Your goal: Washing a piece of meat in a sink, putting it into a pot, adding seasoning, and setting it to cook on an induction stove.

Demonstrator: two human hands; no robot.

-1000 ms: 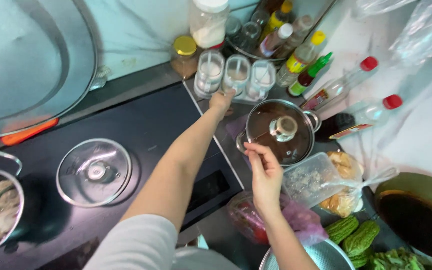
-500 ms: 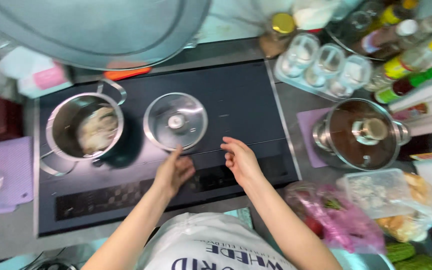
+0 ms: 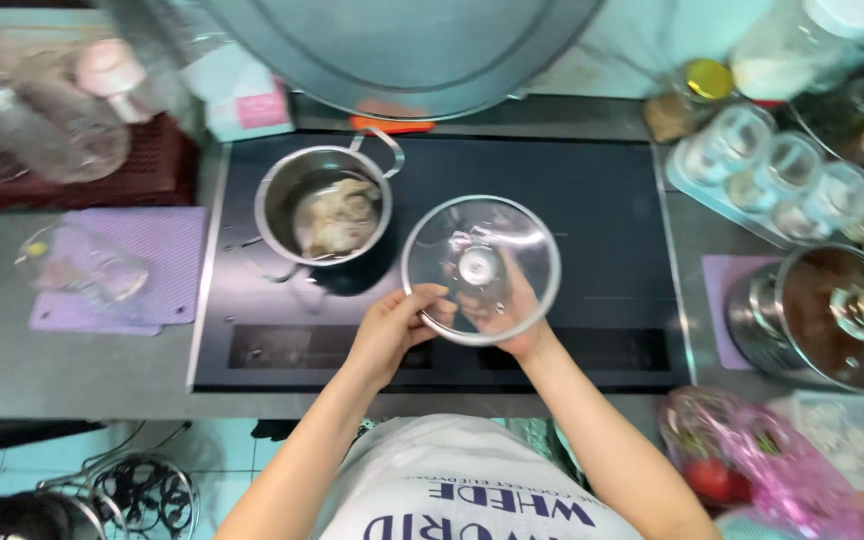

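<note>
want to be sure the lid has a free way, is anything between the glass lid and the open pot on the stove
Nothing visible. Both hands, left hand and right hand, hold the glass lid just right of the open pot; only bare stove top shows in the gap between them.

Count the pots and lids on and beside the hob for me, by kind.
Open steel pots: 1, the open pot on the hob.
Covered pots: 1, the lidded pot on the right counter.
Loose glass lids: 1, the glass lid, held by the left hand and right hand.
Total: 3
</note>
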